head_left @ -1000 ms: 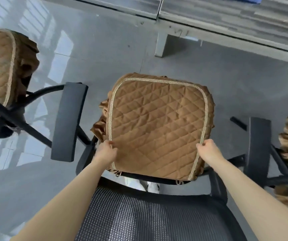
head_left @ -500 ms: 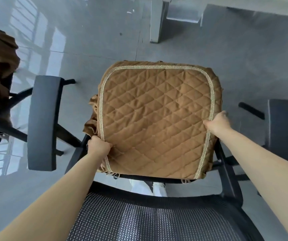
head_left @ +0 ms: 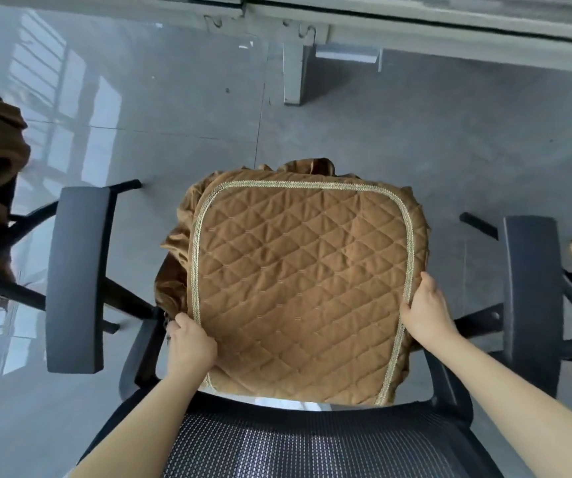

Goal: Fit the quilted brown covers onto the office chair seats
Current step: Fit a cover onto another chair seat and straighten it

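cover: sits on the seat, frill bunched at left
left hand: I'm gripping its near-left edge
right hand: I'm gripping the right trim

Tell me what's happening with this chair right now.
A person leans over the mesh backrest of an office chair, fitting a quilted brown cover onto its seat. The left hand grips the cover's near left corner, and the right hand holds its right edge along the gold trim. The cover lies flat over the seat between the two black armrests, but its ruffled skirt is bunched at the left and far sides, so it isn't fully tucked yet. Covered chairs show at both frame edges.
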A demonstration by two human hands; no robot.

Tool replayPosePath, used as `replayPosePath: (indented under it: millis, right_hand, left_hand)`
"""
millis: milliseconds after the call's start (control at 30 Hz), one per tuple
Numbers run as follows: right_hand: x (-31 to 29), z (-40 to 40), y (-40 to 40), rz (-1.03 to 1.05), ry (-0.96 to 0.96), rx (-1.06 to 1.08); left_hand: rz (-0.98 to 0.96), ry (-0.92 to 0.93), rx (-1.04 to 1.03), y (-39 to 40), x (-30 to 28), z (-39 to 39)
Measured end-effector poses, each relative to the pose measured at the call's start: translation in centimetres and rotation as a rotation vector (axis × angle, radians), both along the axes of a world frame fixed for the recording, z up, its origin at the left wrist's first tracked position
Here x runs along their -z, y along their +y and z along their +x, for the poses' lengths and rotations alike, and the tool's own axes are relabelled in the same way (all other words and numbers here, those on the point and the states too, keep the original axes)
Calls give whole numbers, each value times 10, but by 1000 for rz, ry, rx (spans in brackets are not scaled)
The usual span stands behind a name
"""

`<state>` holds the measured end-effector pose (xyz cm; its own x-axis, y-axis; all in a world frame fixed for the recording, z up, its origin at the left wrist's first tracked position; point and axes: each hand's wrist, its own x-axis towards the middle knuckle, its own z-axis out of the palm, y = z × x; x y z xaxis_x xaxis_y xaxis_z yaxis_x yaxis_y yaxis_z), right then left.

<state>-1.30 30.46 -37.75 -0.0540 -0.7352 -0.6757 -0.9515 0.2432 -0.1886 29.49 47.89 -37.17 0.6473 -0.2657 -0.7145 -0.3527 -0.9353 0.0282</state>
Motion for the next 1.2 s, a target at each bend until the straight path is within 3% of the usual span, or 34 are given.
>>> replayPosePath:
  millis: [200,367,467,633,833,1033,1200]
  right_hand:
    - [16,17,-31,-27,5,-14]
    - [12,36,-79,-187,59,-176]
    - [14,51,-109,-205,22,-34]
    - [28,62,-132,-127,33,162]
    - [28,66,-140,-126,75,225]
    - [23,68,-133,-230,4,206]
    - [25,76,-138,-260,-25,301]
  left_hand:
    - [-75,-12,90,-51,14,6]
    - [-207,-14,110,-98,13,31]
    - [-279,-38,74,-130,17,47]
    - [-239,-58,13,-164,36,66]
    - [-158,-107,-12,-167,41,71]
    - [-319,-45,-136,-163,43,85]
    - [-365,-103,-126,-173,39,91]
